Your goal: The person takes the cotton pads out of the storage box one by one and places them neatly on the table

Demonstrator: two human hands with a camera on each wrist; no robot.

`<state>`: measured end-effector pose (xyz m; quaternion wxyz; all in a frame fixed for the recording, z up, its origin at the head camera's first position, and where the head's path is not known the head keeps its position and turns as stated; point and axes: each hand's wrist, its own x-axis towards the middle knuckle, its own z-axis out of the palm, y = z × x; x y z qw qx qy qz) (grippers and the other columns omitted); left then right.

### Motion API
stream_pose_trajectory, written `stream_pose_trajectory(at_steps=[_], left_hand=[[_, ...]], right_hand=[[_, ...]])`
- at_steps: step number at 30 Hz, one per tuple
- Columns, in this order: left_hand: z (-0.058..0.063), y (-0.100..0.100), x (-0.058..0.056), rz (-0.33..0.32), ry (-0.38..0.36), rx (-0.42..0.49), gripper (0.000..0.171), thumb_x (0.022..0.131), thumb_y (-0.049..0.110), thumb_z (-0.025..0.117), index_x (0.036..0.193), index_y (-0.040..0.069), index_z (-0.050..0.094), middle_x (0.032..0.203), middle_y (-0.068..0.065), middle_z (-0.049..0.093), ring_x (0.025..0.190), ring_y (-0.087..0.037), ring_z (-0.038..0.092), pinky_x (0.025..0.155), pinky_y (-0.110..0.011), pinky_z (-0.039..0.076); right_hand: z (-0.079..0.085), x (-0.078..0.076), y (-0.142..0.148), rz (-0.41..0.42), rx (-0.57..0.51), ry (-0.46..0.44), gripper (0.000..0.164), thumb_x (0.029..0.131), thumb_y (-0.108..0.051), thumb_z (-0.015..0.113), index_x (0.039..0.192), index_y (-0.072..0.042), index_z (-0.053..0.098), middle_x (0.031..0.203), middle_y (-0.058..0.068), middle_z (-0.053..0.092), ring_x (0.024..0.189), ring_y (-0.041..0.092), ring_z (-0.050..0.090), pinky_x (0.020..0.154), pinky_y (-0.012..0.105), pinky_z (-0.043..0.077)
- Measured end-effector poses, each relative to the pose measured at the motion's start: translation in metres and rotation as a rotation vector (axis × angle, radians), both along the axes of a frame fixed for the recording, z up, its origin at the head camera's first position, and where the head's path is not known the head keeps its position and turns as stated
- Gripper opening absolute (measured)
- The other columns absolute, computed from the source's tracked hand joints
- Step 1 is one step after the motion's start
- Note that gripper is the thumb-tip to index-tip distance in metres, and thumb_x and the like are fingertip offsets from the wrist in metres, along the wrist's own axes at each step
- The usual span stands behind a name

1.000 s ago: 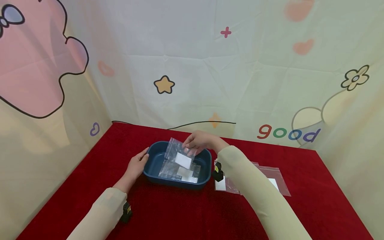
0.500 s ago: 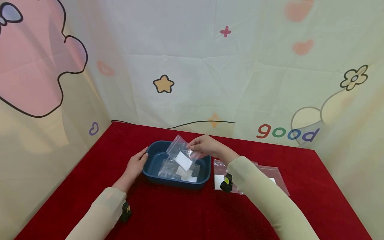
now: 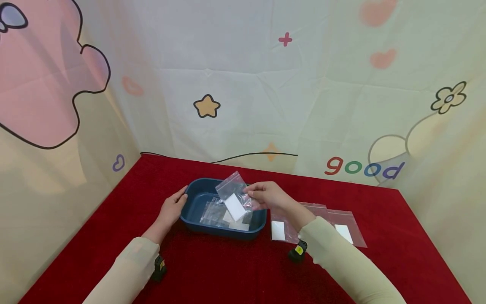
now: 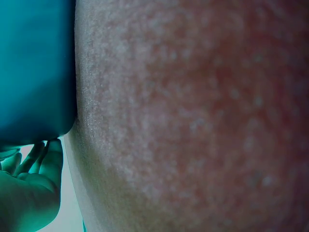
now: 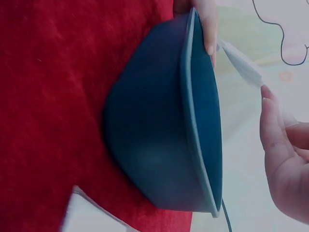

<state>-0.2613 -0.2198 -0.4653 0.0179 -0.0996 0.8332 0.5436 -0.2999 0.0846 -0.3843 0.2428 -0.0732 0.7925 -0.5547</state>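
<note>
A blue plastic basin sits on the red cloth in the head view. At its left end my left hand grips the rim, thumb over the edge; in the left wrist view the fingers lie along its wall. Over the basin, my right hand pinches the edge of a clear zip-lock bag with a white card inside. The bag hangs tilted and hides part of what lies below. More clear bags with white cards lie in the basin.
Flat zip-lock bags with white cards lie on the red cloth right of the basin, partly under the right forearm. A printed curtain hangs behind the table and along its sides.
My right hand has drawn right and slightly nearer, carrying the pinched bag along and turning it. The forearm has swung right. My left hand and the basin stay put.
</note>
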Motion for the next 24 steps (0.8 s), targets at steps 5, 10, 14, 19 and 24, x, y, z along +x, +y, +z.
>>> stream_pose_trajectory(at_steps=[5, 10, 14, 19, 24], left_hand=[[0.0, 0.0, -0.001, 0.002, -0.003, -0.003, 0.052, 0.112, 0.022, 0.039, 0.161, 0.01, 0.032, 0.167, -0.021, 0.03, 0.156, -0.041, 0.027, 0.124, -0.058, 0.033], [-0.001, 0.0, -0.001, -0.002, 0.001, 0.0, 0.051, 0.112, 0.021, 0.039, 0.161, 0.01, 0.032, 0.167, -0.021, 0.03, 0.156, -0.041, 0.027, 0.124, -0.058, 0.033], [-0.001, 0.0, -0.001, -0.002, 0.006, 0.0, 0.051, 0.111, 0.021, 0.039, 0.161, 0.009, 0.032, 0.167, -0.021, 0.031, 0.156, -0.041, 0.028, 0.124, -0.058, 0.033], [-0.001, 0.0, -0.002, -0.002, 0.002, -0.009, 0.051, 0.112, 0.021, 0.039, 0.161, 0.01, 0.032, 0.167, -0.021, 0.03, 0.156, -0.041, 0.028, 0.123, -0.058, 0.033], [-0.001, 0.0, -0.002, 0.0, -0.007, -0.017, 0.051, 0.112, 0.022, 0.039, 0.161, 0.01, 0.032, 0.167, -0.021, 0.03, 0.156, -0.041, 0.028, 0.124, -0.058, 0.033]], right_hand=[[-0.004, 0.012, 0.009, -0.019, -0.069, -0.003, 0.031, 0.105, -0.012, 0.056, 0.134, -0.002, 0.065, 0.126, 0.018, 0.07, 0.086, 0.013, 0.068, 0.076, 0.025, 0.063], [-0.009, 0.022, 0.022, -0.037, -0.098, 0.018, 0.032, 0.106, -0.013, 0.054, 0.134, -0.001, 0.064, 0.116, 0.012, 0.075, 0.084, 0.01, 0.07, 0.079, 0.024, 0.063], [-0.013, 0.031, 0.032, -0.04, -0.142, 0.019, 0.033, 0.106, -0.012, 0.053, 0.135, 0.003, 0.062, 0.106, 0.003, 0.076, 0.087, 0.009, 0.073, 0.08, 0.023, 0.063], [-0.017, 0.042, 0.042, -0.033, -0.204, -0.001, 0.034, 0.106, -0.012, 0.054, 0.135, 0.005, 0.059, 0.101, -0.002, 0.075, 0.089, 0.009, 0.075, 0.081, 0.024, 0.063], [-0.021, 0.054, 0.05, -0.038, -0.269, -0.028, 0.033, 0.106, -0.013, 0.055, 0.133, 0.004, 0.059, 0.097, -0.004, 0.074, 0.088, 0.009, 0.075, 0.083, 0.025, 0.063]])
